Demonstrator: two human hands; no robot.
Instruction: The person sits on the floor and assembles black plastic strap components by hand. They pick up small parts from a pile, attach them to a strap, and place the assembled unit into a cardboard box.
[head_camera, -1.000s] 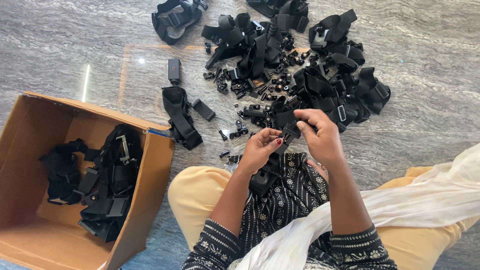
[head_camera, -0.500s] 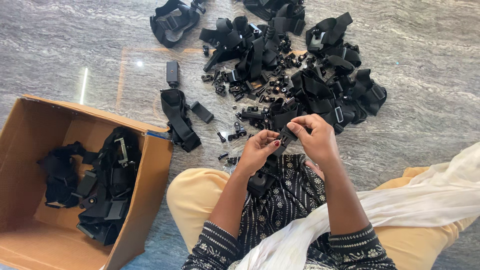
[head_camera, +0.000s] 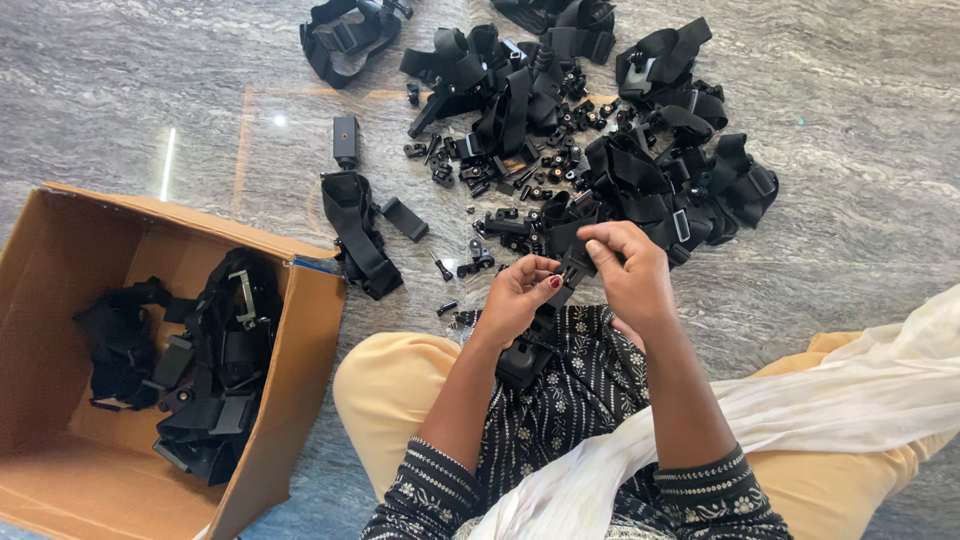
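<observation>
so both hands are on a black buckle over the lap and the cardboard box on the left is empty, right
Not quite. The left hand and right hand do hold a black buckle over the lap, but the cardboard box on the left is not empty: the head view shows black straps piled inside it.

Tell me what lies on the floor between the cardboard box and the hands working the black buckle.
In the head view, a folded black strap lies just right of the cardboard box; then a few small loose black parts on bare grey floor, short of the left hand.
</observation>
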